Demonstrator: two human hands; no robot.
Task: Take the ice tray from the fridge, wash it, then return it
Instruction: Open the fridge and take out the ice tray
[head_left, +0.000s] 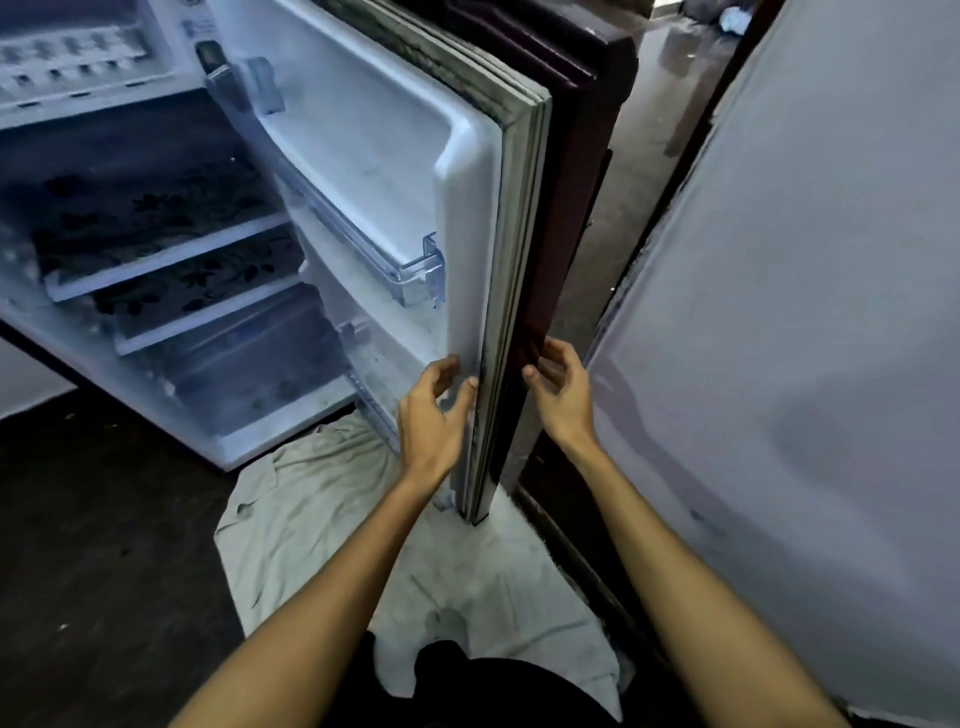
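While both hands flank the open fridge door (498, 291), the left hand (434, 415) pinches its inner edge, the right hand (558, 395) curls loosely at the outer face; no ice tray is visible, presumably up left in the freezer compartment (78, 57).
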